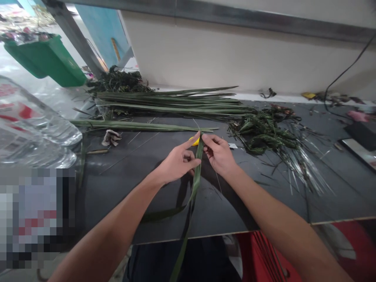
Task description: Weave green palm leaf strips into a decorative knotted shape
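Note:
A long green leaf strip (197, 172) hangs from both hands over the table and down past its front edge. My left hand (179, 159) pinches the strip from the left side, thumb against it and index finger near its top. On the other side, the fingertips of my right hand (217, 153) are closed on the strip's upper end. A thin wire shows above and below the fingers. Just behind them lies a yellow object (194, 140), partly hidden. Beyond the hands, a few long leaves (141, 125) lie across the table.
A bundle of long leaves (170, 102) lies at the back. Braided leaf pieces (264, 131) with thin wires spread (311, 172) sit right. Large clear bottles (32, 129) stand left, a green bin (48, 58) beyond. A phone-like device (361, 150) rests at the far right.

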Motion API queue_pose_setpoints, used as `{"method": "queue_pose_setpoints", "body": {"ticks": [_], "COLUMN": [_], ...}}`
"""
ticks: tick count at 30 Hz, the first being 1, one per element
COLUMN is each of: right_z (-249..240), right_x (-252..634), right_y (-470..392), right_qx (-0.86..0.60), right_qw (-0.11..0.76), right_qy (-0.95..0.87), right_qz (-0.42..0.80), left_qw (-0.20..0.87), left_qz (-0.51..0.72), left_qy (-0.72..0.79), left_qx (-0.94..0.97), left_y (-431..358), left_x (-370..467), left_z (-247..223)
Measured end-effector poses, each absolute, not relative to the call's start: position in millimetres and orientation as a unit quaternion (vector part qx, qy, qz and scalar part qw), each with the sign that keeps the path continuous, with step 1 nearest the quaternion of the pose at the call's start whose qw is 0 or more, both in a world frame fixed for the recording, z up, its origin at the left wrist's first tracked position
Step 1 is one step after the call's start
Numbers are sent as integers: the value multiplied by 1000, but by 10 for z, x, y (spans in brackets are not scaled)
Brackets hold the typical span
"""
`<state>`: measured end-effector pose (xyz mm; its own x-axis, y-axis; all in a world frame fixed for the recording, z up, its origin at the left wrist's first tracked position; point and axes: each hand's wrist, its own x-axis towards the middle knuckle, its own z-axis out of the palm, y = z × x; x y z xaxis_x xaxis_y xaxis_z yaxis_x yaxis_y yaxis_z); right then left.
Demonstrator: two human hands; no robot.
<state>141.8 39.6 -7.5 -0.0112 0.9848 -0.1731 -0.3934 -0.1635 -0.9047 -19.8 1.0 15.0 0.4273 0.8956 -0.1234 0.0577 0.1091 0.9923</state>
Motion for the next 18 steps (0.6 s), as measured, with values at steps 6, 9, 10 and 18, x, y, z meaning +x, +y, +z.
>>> {"method": "queue_pose_setpoints", "body": {"ticks": [6,9,10,18], "right_z": [-64,-63,-60,-12], "right_x": [1414,1419,1426,1461], "right_y": [398,417,424,424], "right_qx": [-432,-430,-426,-376], "right_qw": [547,550,554,553], "right_qy": [-322,-307,-303,-315], "right_qz": [641,647,648,673], "left_qw": [640,631,621,317], "left_qz": [333,337,342,371], "left_qy": [401,417,427,535], "left_qx": [564,561,561,689], "left_y": [5,3,4,14], "left_x": [-181,-148,-140,-185], "left_z": [165,148,137,117]}}
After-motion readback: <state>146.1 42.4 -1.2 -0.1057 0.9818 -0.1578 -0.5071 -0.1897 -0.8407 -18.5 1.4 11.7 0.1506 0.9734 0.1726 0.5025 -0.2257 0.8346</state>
